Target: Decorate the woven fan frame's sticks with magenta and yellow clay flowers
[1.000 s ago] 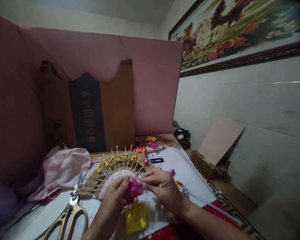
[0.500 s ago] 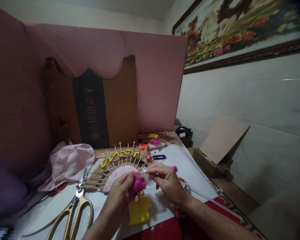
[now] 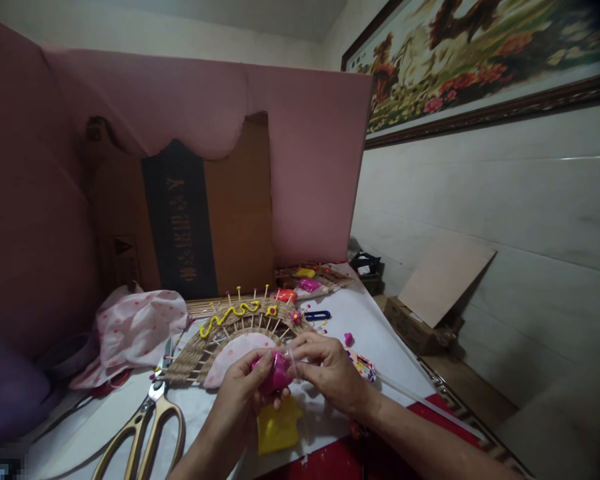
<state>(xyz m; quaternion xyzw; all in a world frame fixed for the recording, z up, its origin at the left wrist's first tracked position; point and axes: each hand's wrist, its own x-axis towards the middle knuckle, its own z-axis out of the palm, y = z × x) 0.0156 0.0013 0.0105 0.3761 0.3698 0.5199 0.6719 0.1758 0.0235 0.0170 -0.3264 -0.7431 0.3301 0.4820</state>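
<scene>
Magenta clay-like lump [image 3: 276, 375] in clear plastic film [image 3: 291, 360], held over white-topped counter [image 3: 377, 340].
Left hand [image 3: 243, 380] curls round it; right hand [image 3: 334, 368], pinched, has the film's right end. Brown twine-and-stick arch [image 3: 253, 321] lies just beyond both, long axis left-right; counter runs right to its edge.

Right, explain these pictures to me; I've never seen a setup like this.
There is no machine: these are a person's bare hands, filmed from a camera worn on the head, looking forward and down. The left hand holds a magenta lump; the right hand pinches its clear wrapping. On the white surface, a yellow packet lies below them, a fan-shaped woven piece beyond, and gold-handled scissors and a spotted cloth to the left.
</scene>
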